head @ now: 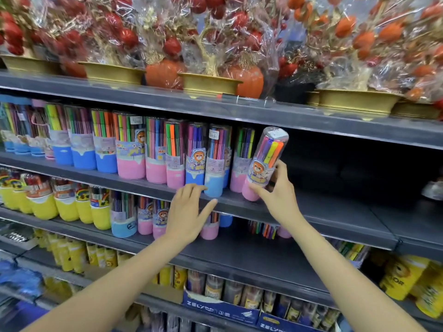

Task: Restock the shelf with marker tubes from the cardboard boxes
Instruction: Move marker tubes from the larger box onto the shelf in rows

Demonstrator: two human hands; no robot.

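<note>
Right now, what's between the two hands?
In the head view, one blue-bottomed marker tube stands on the shelf edge between the left hand and right hand.

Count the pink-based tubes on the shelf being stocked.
5 pink tubes: three side by side mid-row, one right of the light-blue tube, one in the right hand. Others may hide behind.

Up high I see little gold trees with red fruit (pixel 124 37) and orange fruit (pixel 345 26), wrapped in shiny plastic, in gold pots (pixel 211 85). Low down I see yellow tubs (pixel 402 281) at the right and blue boxes (pixel 220 307) full of pencil tubes.
</note>
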